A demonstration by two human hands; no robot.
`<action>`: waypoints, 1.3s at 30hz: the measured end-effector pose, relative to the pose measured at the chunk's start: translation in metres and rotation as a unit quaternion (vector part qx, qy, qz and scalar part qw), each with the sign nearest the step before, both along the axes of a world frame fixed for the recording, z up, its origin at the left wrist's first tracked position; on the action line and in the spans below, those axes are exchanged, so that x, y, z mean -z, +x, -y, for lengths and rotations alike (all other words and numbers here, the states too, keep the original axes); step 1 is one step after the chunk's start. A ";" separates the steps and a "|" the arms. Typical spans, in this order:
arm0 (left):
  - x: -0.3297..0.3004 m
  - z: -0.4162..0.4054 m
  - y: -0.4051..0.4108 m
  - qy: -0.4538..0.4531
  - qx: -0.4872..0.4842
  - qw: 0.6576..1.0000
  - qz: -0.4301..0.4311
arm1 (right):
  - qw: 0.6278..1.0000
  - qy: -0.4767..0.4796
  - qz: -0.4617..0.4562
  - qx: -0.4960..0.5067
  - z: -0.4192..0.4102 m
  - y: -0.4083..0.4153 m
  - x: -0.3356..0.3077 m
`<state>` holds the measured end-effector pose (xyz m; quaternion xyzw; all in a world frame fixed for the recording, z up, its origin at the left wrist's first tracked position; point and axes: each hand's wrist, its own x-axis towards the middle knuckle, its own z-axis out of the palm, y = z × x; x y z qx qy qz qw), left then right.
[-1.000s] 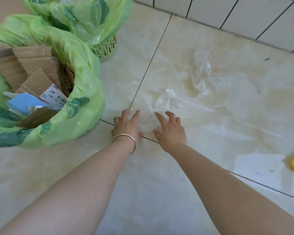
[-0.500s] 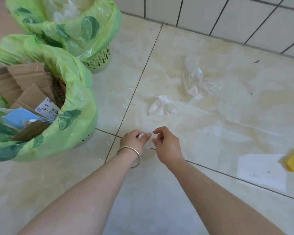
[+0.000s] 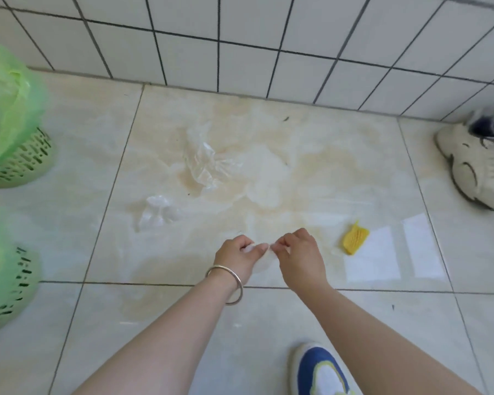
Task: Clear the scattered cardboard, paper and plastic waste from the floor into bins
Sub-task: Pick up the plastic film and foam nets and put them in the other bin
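Both hands meet low over the tiled floor (image 3: 297, 323), each pinching the same thin clear plastic film (image 3: 264, 262): the left hand (image 3: 236, 259) has its fingers curled with the thumb pressing the film's edge, and the right hand (image 3: 301, 256) pinches it just beside, fingertips nearly touching the left's. A silver bangle (image 3: 228, 283) circles the left wrist. Further out on the floor lie a small crumpled clear plastic piece (image 3: 157, 212) and a larger crumpled clear plastic sheet (image 3: 208, 163), apart from each other. A yellow scrap (image 3: 354, 240) sits near the right hand. Two green-lined bins (image 3: 17, 161) stand at the left edge, a white shoe (image 3: 479, 169) by the wall, a blue shoe (image 3: 320, 372) near the bottom
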<state>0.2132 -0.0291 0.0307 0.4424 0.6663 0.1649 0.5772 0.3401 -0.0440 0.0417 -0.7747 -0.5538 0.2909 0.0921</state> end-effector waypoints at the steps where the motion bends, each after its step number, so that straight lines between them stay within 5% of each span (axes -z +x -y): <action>1: 0.002 -0.001 0.010 -0.004 0.022 1.000 -0.003 | 0.999 0.012 -0.008 0.036 0.004 0.009 0.002; 6: 0.012 -0.014 0.063 -0.024 0.066 0.997 -0.010 | 0.986 0.066 0.010 0.150 0.010 0.052 0.020; 12: 0.022 -0.031 0.131 -0.046 0.123 0.991 -0.025 | 0.970 0.024 0.076 0.229 0.002 0.111 0.040; 21: 0.041 -0.046 0.147 -0.061 0.147 0.982 -0.102 | 0.975 -0.050 0.017 0.214 -0.027 0.138 0.070; 27: 0.056 -0.055 0.139 -0.070 0.137 0.982 -0.112 | 0.981 -0.010 0.054 0.188 -0.043 0.132 0.088; 35: 0.039 -0.068 0.101 -0.049 0.022 0.997 -0.061 | 0.951 0.022 -0.116 0.286 -0.072 0.078 0.039; 39: 0.028 -0.071 0.058 -0.084 -0.135 0.983 0.087 | 0.947 0.009 -0.217 0.236 -0.084 0.021 0.020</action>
